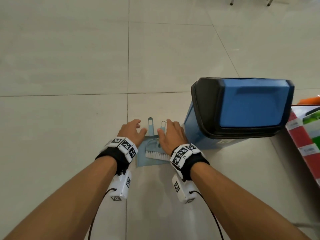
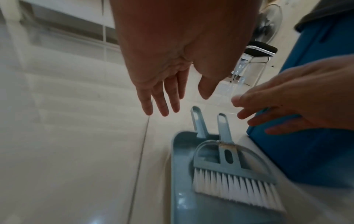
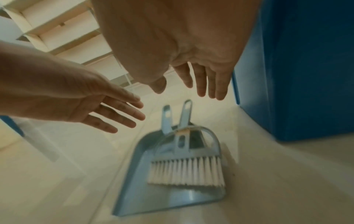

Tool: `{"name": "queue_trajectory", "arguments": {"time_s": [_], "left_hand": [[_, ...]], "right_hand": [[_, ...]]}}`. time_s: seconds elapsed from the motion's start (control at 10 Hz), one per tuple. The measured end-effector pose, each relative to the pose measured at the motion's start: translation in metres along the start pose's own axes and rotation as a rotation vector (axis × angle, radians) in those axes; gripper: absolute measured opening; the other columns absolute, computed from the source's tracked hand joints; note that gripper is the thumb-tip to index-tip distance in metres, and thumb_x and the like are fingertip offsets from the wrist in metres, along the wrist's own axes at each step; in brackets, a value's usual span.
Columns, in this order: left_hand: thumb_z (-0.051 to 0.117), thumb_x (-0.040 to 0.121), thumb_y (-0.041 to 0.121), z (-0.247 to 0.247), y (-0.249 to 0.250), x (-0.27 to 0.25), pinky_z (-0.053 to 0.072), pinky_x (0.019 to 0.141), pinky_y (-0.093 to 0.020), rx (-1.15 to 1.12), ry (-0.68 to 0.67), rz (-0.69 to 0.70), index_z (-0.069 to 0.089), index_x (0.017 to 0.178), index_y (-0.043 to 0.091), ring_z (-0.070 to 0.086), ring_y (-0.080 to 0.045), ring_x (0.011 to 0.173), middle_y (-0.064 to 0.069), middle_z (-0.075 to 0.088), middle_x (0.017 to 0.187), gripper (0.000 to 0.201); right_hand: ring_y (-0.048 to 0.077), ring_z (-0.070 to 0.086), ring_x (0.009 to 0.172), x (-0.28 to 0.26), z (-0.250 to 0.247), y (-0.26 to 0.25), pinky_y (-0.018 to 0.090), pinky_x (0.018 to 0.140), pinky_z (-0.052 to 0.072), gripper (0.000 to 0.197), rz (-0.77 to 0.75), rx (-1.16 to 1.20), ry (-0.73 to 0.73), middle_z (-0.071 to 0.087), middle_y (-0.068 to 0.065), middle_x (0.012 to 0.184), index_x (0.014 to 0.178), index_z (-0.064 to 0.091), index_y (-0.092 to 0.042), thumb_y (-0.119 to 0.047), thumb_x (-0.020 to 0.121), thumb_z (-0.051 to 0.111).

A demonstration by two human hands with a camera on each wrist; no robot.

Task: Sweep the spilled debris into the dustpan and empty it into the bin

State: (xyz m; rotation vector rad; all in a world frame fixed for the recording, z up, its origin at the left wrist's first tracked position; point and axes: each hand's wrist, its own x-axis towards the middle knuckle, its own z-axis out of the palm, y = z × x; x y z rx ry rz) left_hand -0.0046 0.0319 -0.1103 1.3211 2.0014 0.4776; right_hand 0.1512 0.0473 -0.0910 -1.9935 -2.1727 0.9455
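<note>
Pale-blue dustpan [image 1: 147,159] is lying on the floor [image 1: 69,66] with the brush [image 1: 156,152] resting in it, beside the bin [image 1: 242,108]. Left hand [image 1: 132,131] and right hand [image 1: 170,134], both grips open-fingered and empty, are hovering over the two close-set handles; grabbing the wrong handle could be tipping the brush out.

Bare forearms on my end, no sleeves. Each wrist has a black fabric wrap [image 1: 113,157] with a band of white blocks [image 1: 123,146] printed with black-and-white square markers. A white camera box [image 1: 122,187] hangs at 6 o'clock under each wrist, tagged too, with a thin black cable [image 1: 97,212] trailing back.
</note>
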Motion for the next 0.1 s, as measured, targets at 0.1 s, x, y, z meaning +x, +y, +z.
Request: {"name": "queue_trajectory", "arguments": {"time_s": [0.1], "left_hand": [[0.055,0.096,0.035,-0.0306,0.019,-0.0274,0.039,0.107,-0.036,0.042,0.077,0.047,0.049,0.142,0.014,0.051,-0.025,0.128,-0.005,0.062,0.134,0.05]], "right_hand": [[0.032,0.039,0.135,-0.0187,-0.028,-0.0179,0.044,0.107,0.038,0.051,-0.057,0.06,-0.039,0.035,0.012,0.149,0.143,0.038,-0.014,-0.044,0.103,0.037]]}}
